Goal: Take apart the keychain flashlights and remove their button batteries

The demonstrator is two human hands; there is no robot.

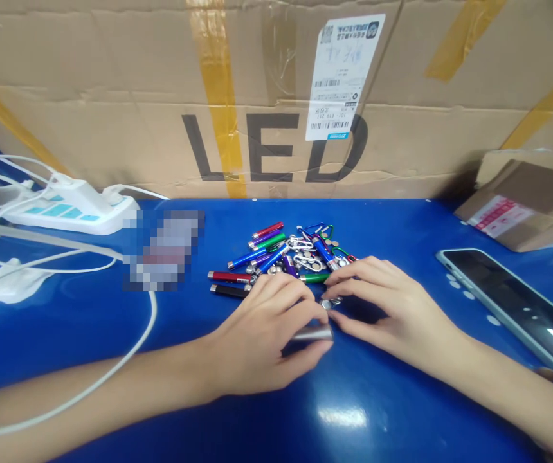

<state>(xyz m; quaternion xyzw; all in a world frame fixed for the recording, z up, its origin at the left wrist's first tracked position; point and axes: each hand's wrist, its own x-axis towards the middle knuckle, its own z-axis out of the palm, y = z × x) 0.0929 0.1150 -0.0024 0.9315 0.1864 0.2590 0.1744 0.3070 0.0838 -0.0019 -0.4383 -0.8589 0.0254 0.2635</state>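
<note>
My left hand (276, 334) is closed around a silver metal tube (312, 333), which looks like the body of a mini flashlight. Its thumb lies along the near side and its index finger curls over the far end. Just to the right, my right hand (382, 299) is curved with thumb and fingers apart. Between its fingertips are small round silver pieces like button cells (325, 304); I cannot tell whether it touches them. Beyond both hands lies a pile of mini flashlights (257, 257) in red, green, blue, purple and black, mixed with small carabiner clips (308, 262).
A large cardboard box (136, 96) marked LED stands along the back. White power strips (78, 212) and cables are on the left, one cable (148, 321) crossing above my left forearm. A blurred-out item (168, 247) lies nearby. At right are a phone (512, 302) and a smaller carton (522, 199).
</note>
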